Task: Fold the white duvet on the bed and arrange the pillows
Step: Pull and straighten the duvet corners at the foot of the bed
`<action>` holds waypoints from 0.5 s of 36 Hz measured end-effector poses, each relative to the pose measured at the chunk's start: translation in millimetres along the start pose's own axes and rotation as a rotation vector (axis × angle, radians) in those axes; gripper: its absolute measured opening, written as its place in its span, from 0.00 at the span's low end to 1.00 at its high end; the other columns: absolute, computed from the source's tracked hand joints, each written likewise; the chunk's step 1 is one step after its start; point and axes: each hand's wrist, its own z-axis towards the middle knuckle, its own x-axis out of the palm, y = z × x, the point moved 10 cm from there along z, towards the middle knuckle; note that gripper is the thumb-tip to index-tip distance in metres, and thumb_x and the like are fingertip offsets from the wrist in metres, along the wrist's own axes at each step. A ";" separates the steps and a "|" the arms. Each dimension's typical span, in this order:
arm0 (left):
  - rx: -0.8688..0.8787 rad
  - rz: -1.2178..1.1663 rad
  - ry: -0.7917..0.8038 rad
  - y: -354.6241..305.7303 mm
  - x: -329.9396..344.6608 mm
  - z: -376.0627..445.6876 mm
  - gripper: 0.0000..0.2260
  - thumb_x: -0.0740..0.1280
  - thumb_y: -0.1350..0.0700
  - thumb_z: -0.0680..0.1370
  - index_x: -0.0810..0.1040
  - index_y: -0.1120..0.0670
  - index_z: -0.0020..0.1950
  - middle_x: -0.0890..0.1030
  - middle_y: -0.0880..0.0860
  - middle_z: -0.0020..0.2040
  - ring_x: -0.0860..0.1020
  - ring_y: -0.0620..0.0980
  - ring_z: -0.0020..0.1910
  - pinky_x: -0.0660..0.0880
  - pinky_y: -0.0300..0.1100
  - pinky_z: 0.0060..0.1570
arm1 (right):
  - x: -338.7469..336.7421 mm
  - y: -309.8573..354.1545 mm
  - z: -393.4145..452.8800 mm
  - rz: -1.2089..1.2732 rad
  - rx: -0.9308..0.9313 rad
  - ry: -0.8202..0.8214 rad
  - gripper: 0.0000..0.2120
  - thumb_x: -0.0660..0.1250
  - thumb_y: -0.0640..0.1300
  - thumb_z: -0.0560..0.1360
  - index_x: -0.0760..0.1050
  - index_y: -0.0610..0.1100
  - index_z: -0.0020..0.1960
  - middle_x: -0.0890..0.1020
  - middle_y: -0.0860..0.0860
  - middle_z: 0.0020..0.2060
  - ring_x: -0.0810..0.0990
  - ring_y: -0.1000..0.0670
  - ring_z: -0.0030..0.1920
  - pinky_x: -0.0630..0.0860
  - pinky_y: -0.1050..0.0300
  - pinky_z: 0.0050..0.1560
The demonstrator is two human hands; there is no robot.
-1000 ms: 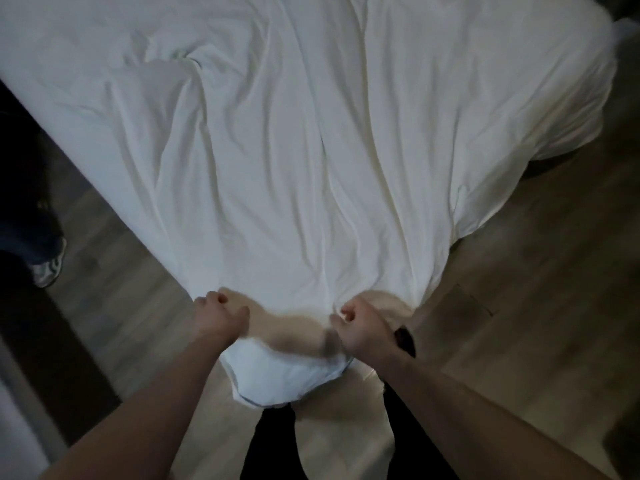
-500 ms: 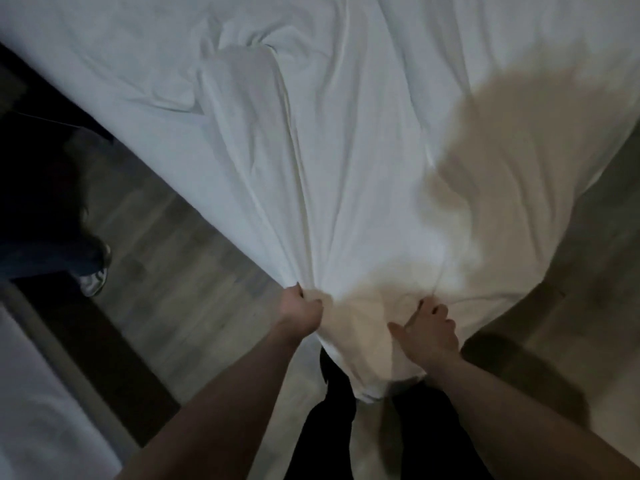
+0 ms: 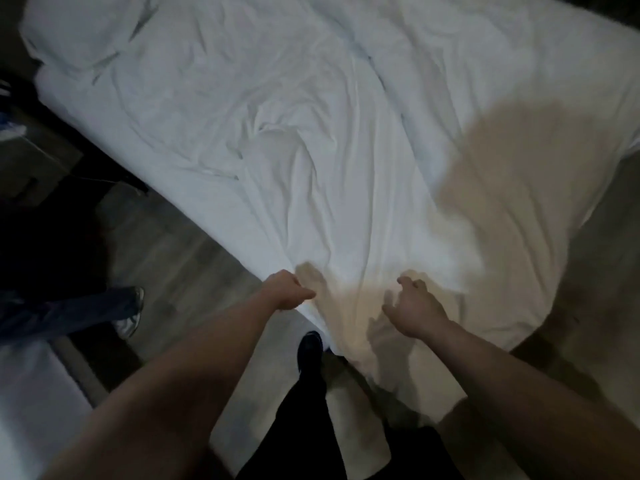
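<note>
The white duvet (image 3: pixel 311 150) lies crumpled over the bed, and its near corner hangs down toward my legs. My left hand (image 3: pixel 287 291) is curled at the duvet's near left edge and seems to pinch the fabric there. Just over the same corner hovers my right hand (image 3: pixel 415 308), fingers spread and loosely bent, holding nothing. A white pillow (image 3: pixel 79 39) lies at the bed's far left end, partly under the bedding. My shadow falls on the duvet's right half.
Another person's jeans leg and light sneaker (image 3: pixel 130 320) stand on the wooden floor (image 3: pixel 180 258) to the left of the bed. My black trousers and shoe (image 3: pixel 310 344) are below the corner. A white surface (image 3: pixel 20 410) fills the bottom left.
My right hand has let go of the duvet corner and opened. The view has swung up and left, showing more of the bed and the pillow. The duvet has slackened onto the bed.
</note>
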 end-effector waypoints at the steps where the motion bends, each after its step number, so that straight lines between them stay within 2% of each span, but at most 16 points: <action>1: -0.006 0.014 -0.072 11.2 -25.3 5.7 0.18 0.70 0.43 0.74 0.81 0.57 0.52 0.83 0.54 0.50 0.81 0.53 0.50 0.79 0.45 0.50 | -6.4 15.6 3.4 0.005 -0.011 -0.015 0.33 0.64 0.56 0.77 0.56 0.48 0.77 0.61 0.44 0.74 0.70 0.38 0.68 0.72 0.47 0.63; 6: -0.011 0.049 -0.211 55.5 -111.3 35.4 0.10 0.69 0.48 0.73 0.79 0.51 0.50 0.81 0.52 0.53 0.78 0.52 0.53 0.77 0.44 0.52 | -20.7 95.1 23.3 0.001 -0.061 -0.027 0.37 0.64 0.59 0.76 0.52 0.49 0.79 0.57 0.46 0.77 0.63 0.38 0.73 0.66 0.46 0.69; 10: 0.057 0.088 -0.242 75.3 -156.1 58.2 0.18 0.68 0.47 0.74 0.78 0.52 0.61 0.74 0.54 0.62 0.75 0.54 0.60 0.75 0.47 0.58 | -19.8 158.6 43.2 0.009 -0.039 -0.033 0.37 0.61 0.60 0.77 0.50 0.50 0.79 0.54 0.46 0.78 0.59 0.38 0.75 0.63 0.45 0.71; 14: 0.059 0.081 -0.223 104.7 -192.3 72.9 0.21 0.68 0.46 0.73 0.75 0.51 0.64 0.69 0.55 0.66 0.73 0.56 0.63 0.74 0.49 0.60 | -20.4 223.0 54.6 0.011 -0.036 -0.044 0.35 0.59 0.60 0.79 0.50 0.49 0.80 0.51 0.46 0.79 0.55 0.38 0.76 0.61 0.43 0.72; 18: 0.048 -0.006 -0.257 140.7 -248.9 74.2 0.21 0.69 0.47 0.72 0.75 0.52 0.63 0.68 0.55 0.66 0.75 0.55 0.60 0.75 0.49 0.58 | -30.9 299.5 56.7 0.029 -0.092 -0.057 0.36 0.61 0.59 0.79 0.50 0.49 0.80 0.51 0.46 0.79 0.55 0.39 0.77 0.60 0.44 0.73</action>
